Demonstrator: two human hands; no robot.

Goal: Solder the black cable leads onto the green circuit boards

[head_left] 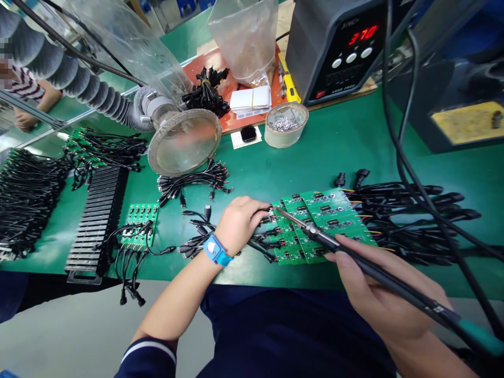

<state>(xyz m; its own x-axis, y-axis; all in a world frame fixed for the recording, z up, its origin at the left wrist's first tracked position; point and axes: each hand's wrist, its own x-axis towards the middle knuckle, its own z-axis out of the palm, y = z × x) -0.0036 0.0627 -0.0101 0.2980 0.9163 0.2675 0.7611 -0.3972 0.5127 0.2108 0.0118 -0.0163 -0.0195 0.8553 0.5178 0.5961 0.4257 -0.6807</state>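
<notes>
My right hand [386,289] grips a soldering iron [354,257], its tip resting at the upper left edge of the green circuit boards [334,212]. At that same edge, my left hand [238,223] pinches the end of a black cable [264,211] between thumb and fingers. A blue band [216,251] is round my left wrist. More black cables with plugs [197,231] lie under and beside this hand. From the boards' right side run thick black leads [413,231] with coloured wires. Whether the tip touches a joint is too small to tell.
A soldering station [342,52] showing 370 stands at the back. A solder tin [286,125], a fume extractor hood [185,142] and a cable bundle [197,181] lie nearer. At left are a slotted black rack [96,220] and another board [137,226]. A person's hand [25,119] shows far left.
</notes>
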